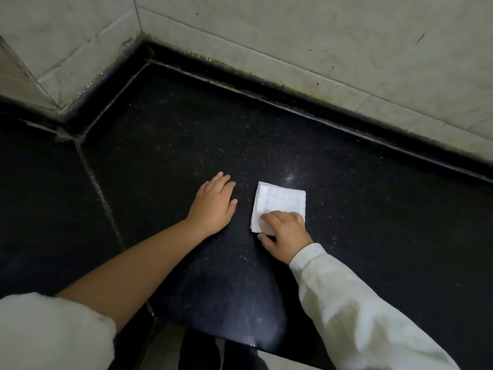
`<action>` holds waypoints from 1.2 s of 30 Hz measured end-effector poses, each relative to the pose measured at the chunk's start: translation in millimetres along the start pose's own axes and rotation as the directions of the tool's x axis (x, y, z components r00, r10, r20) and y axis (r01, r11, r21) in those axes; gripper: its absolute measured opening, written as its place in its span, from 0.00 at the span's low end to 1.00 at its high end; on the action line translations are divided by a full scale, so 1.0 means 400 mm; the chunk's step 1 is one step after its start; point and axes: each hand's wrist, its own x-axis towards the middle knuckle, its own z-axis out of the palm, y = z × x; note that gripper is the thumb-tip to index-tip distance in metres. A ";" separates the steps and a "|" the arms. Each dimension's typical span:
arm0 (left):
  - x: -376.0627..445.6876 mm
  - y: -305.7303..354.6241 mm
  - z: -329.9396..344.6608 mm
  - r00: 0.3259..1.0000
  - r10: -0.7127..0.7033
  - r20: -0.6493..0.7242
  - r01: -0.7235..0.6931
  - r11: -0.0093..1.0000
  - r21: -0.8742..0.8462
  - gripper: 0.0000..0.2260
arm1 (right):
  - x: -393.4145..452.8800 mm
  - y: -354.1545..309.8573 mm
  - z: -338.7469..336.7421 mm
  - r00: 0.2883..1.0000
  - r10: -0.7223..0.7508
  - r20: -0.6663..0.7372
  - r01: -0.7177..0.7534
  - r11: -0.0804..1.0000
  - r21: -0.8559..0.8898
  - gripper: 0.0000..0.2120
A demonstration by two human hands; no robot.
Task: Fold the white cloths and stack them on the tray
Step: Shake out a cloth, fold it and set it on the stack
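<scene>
My right hand point(284, 235) pinches the near edge of the folded white cloth point(280, 202) on the dark counter point(373, 236); my left hand point(213, 205) lies flat, empty. I should lift squarely, keeping layers together; no tray shows.

Dark speckled stone counter point(346, 209) meets a grimy pale tiled wall point(293, 36); possibly shoes point(202, 351) below
</scene>
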 end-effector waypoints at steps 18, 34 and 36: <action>0.185 0.148 -0.021 0.992 0.075 0.104 -0.077 0.997 0.014 0.10 | -0.080 0.169 0.035 0.973 -0.107 -0.205 0.088 0.991 -0.098 0.16; 0.004 0.093 0.080 0.826 0.555 0.095 -0.555 0.773 0.306 0.15 | -0.067 0.162 -0.017 0.985 -0.160 -0.063 0.144 0.967 -0.213 0.04; -0.019 0.097 0.099 0.829 0.531 0.179 -0.558 0.756 0.343 0.18 | -0.063 0.155 -0.035 0.986 -0.162 -0.031 0.154 0.974 -0.168 0.10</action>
